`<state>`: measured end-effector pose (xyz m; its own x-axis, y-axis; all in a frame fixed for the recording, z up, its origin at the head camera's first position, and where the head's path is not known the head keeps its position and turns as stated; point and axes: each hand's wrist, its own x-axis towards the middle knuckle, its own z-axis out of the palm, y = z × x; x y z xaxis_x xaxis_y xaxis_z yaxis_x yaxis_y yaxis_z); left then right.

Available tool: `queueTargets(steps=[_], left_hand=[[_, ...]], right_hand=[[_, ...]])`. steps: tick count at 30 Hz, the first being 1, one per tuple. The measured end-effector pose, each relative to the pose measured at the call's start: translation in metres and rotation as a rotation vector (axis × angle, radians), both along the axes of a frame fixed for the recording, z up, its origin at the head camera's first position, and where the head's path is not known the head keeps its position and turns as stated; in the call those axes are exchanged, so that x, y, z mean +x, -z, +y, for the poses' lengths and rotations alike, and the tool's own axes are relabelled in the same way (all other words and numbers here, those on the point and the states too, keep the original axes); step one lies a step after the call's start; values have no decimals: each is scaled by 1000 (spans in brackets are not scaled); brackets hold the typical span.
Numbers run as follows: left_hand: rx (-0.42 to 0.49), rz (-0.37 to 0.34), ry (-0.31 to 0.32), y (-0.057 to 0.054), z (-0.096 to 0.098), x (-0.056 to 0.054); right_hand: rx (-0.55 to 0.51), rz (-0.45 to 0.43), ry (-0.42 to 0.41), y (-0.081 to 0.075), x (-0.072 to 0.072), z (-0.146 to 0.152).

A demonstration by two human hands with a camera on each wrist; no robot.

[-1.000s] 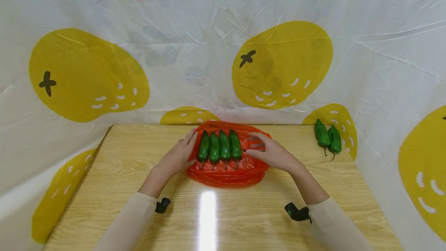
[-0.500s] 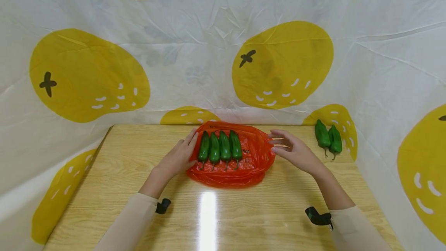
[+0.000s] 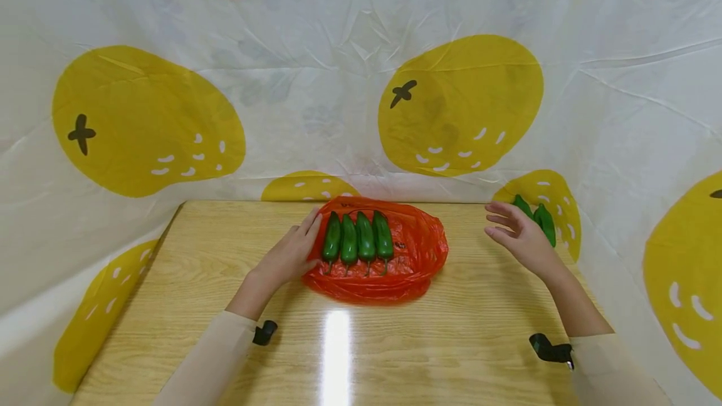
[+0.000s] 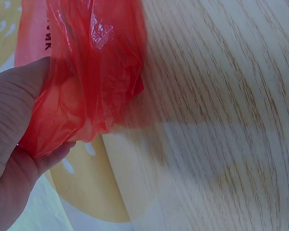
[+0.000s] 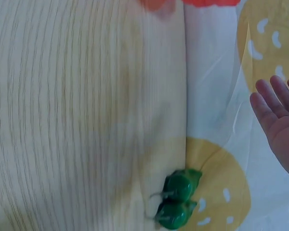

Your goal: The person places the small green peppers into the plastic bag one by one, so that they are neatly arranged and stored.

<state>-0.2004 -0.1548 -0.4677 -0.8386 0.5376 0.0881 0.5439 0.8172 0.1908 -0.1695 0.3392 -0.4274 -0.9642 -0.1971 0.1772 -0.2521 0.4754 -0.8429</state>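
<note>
In the head view a red plastic bag (image 3: 420,237) lies spread on the wooden table, with a row of several green peppers (image 3: 350,240) side by side on it, stems toward me. My left hand (image 3: 284,255) holds the bag's left edge; the left wrist view shows the thumb (image 4: 31,77) on one side of the film and fingers beneath. To the right, my right hand (image 3: 524,240) is in the air with relaxed fingers, holding nothing. Behind it are two more green peppers (image 3: 545,224), partly hidden in the head view but visible in the right wrist view.
A white cloth (image 3: 316,99) printed with large yellow fruit hangs behind the table (image 3: 423,343) and along both sides. The two peppers at the right lie close to the back right corner, near the cloth. A bright reflection crosses the tabletop's front.
My right hand has moved from over the bag's right side out to the right, toward the two separate peppers. The left hand has stayed at the bag's left edge.
</note>
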Motion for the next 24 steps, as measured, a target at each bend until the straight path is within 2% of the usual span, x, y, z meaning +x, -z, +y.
queueTargets(steps=[7,14,18,24], left_hand=[[-7,21,8,1,-1,-1],[-8,12,8,2,-3,-1],[2,4,5,1,-2,0],[-3,7,1,1,-2,0]], right_hand=[[158,-53,106,1,-9,32],[198,-141,156,4,-14,48],[219,-161,196,9,-18,54],[320,-195,238,14,-26,64]])
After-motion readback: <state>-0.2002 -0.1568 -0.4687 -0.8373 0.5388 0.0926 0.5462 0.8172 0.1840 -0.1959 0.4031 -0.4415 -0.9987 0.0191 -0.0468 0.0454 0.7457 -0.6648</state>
